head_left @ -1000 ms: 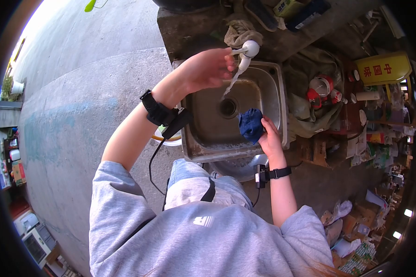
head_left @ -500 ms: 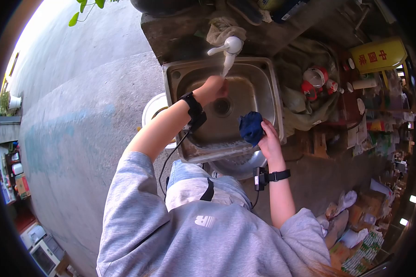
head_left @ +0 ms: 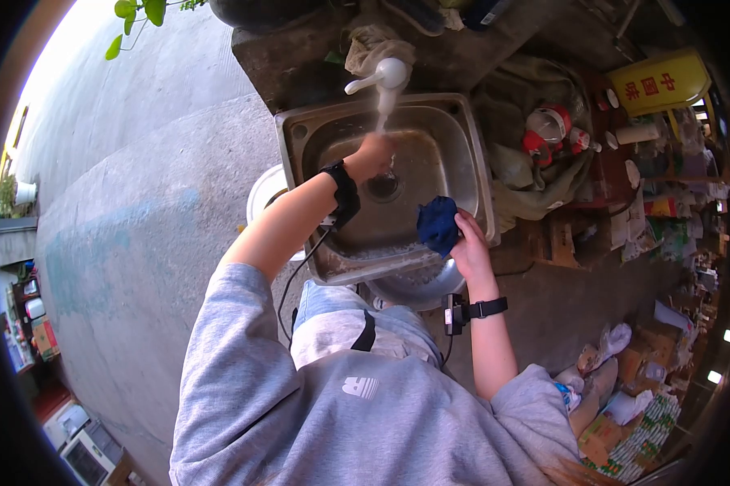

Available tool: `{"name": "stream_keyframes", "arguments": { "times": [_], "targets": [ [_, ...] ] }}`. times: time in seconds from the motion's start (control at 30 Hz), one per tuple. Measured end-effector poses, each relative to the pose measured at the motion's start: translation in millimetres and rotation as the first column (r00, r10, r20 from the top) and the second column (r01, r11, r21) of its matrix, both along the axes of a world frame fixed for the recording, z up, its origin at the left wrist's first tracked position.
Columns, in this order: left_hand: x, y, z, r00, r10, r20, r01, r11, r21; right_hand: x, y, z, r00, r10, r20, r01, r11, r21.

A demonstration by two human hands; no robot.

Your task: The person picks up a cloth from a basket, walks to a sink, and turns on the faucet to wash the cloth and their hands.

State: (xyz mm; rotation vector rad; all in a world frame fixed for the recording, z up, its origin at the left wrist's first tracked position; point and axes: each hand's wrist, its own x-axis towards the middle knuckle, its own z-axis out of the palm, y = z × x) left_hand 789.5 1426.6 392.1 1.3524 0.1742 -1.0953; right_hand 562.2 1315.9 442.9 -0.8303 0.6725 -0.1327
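Crumpled blue cloth (head_left: pixel 438 224) — over sink (head_left: pixel 482 162)

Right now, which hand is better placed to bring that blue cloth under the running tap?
Probably the right hand: it grips the blue cloth over the sink, while the left hand sits under the tap.

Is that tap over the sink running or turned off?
Running. A pale stream falls from the white tap onto the left hand inside the steel sink; the right hand holds a blue cloth beside it.
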Motion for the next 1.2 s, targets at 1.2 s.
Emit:
{"name": "stream_keyframes", "arguments": {
  "times": [1.2],
  "targets": [
    [-71,148,23,0.836,0.196,-0.512,-0.374,0.887,-0.272,136,30,118,0.893,0.449,0.031,-0.142,0.347,-0.927]
  ]
}}
